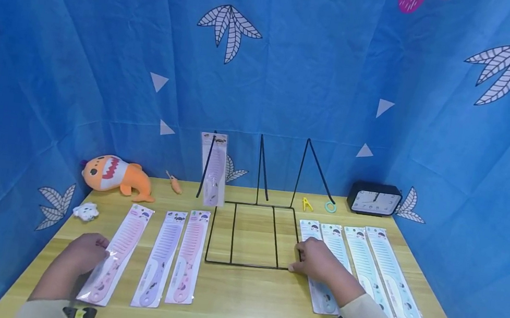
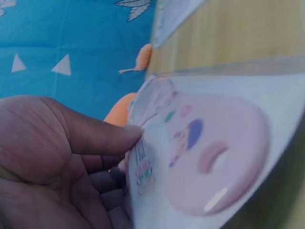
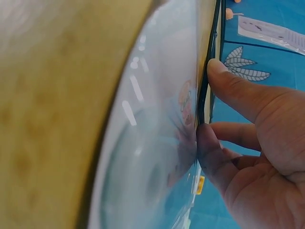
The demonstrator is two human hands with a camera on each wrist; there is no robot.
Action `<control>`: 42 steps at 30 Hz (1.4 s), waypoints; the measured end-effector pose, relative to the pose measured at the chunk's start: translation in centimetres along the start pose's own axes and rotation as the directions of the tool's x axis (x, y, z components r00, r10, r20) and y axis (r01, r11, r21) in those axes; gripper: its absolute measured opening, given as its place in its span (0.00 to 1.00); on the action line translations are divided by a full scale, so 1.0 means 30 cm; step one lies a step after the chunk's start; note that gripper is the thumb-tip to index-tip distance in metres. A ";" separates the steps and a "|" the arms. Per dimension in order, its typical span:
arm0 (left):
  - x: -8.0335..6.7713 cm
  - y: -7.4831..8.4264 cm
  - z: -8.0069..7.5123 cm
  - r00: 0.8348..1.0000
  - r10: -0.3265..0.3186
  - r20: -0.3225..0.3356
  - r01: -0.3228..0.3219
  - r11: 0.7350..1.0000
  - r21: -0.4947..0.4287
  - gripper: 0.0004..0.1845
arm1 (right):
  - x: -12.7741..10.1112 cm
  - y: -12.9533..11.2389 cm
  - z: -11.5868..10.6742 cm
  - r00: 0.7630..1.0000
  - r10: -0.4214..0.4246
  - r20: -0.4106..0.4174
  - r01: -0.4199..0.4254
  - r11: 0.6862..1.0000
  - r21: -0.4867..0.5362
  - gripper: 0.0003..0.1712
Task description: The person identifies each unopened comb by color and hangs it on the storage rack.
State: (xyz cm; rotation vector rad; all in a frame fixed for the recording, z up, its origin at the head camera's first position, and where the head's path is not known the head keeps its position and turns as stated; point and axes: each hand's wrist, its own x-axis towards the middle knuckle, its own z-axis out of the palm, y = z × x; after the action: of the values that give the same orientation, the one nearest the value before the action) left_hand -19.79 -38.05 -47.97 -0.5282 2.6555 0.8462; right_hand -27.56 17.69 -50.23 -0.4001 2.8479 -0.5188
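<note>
Here, readable clock numerals [image 1: 376, 207], illegible comb labels [image 2: 145, 175].

A light wood-grain table [image 1: 243, 304] carries a black wire rack's rectangular base [image 1: 246, 265]. Left of it lie a purple comb [image 1: 160, 261] and a pink comb [image 1: 186, 261] in clear flat packs; right, four packaged pale-blue combs [image 1: 390, 271]. Toward the back: an orange plush shark [image 1: 113, 174], small orange toy [image 1: 174, 184], white figurine [image 1: 86, 211], yellow A-shaped clip [image 1: 307, 205], turquoise ring [image 1: 326, 208] and black rectangular clock [image 1: 374, 203].
</note>
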 end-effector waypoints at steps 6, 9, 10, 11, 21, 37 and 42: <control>0.007 -0.016 -0.065 0.997 0.064 0.046 -0.064 0.998 0.001 0.21 | 0.001 0.002 0.002 1.000 -0.001 -0.005 0.001 1.000 -0.004 0.39; 0.001 -0.010 -0.089 0.995 0.084 0.045 -0.083 0.996 -0.023 0.22 | 0.001 0.004 0.003 1.000 -0.001 -0.006 0.001 1.000 -0.009 0.39; -0.002 -0.007 -0.095 0.995 0.088 0.043 -0.086 0.995 -0.044 0.22 | 0.002 0.004 0.004 1.000 -0.002 -0.006 0.002 1.000 -0.009 0.39; -0.006 -0.002 -0.100 0.995 0.088 0.042 -0.085 0.994 -0.070 0.21 | 0.003 0.005 0.004 1.000 -0.003 -0.006 0.003 1.000 -0.009 0.39; -0.048 -0.002 -0.140 0.957 0.287 0.048 -0.247 0.890 -0.384 0.14 | 0.002 0.002 0.005 1.000 0.000 0.003 0.000 1.000 -0.005 0.38; -0.160 0.167 -0.054 0.626 0.775 -0.083 -0.692 0.504 -0.518 0.11 | -0.003 0.001 -0.002 1.000 -0.015 0.000 0.015 1.000 0.003 0.37; -0.186 0.261 -0.002 0.617 0.778 -0.118 -0.728 0.508 -0.460 0.07 | -0.001 0.000 -0.001 1.000 -0.014 0.000 0.014 1.000 0.003 0.37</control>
State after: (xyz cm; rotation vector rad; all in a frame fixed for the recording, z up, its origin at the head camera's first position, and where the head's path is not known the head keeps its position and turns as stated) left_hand -18.22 -30.75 -41.92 0.6928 2.5117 1.7283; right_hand -27.53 17.72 -50.20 -0.4199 2.8460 -0.5263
